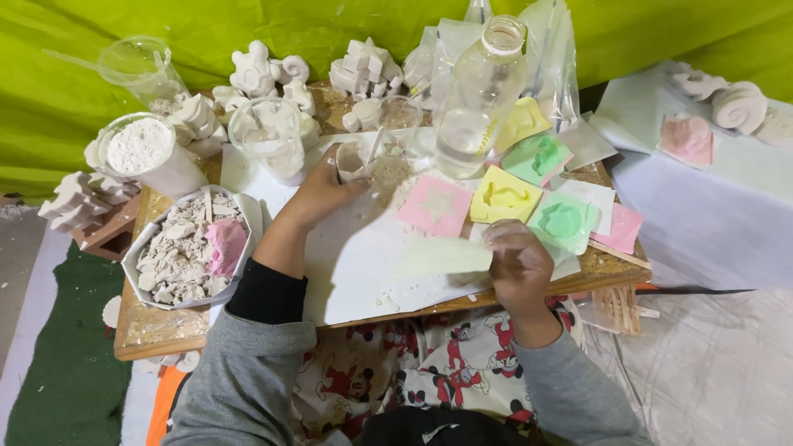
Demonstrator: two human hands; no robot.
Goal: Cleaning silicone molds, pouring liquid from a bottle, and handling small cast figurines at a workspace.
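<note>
We work at a small wooden table (pixel 157 326) covered by a white sheet (pixel 355 256). Our left hand (pixel 318 192) is curled closed around a small plaster-crusted cup (pixel 353 160), tilted toward the loose powder just past our fingertips. Our right hand (pixel 519 266) pinches shut on the near edge of a pale green flat mould sheet (pixel 442 256), which lies on the white sheet between our two hands.

Judging by what lies around us, much is already cast. Beyond the left hand stand finished white plaster figures (pixel 264 73) and a heap of white blocks (pixel 365 68), and more white pieces are stacked far off to its left (pixel 78 202). Just left of that forearm sits a bowl of broken plaster scraps (pixel 178 252) with a pink mould (pixel 225 244) lying in it, which suggests failed or trimmed pieces set aside. A tub of white powder (pixel 140 147) and a clear water bottle (pixel 479 87) stand farther out, both with material in them.

What seems left: the row of moulds beyond the right hand, namely a pink star mould (pixel 436 205), a yellow mould (pixel 505 195) and two green moulds (pixel 563 221). They look empty, though we cannot tell for sure from this angle. The sheet in our right hand also looks unfilled.
</note>
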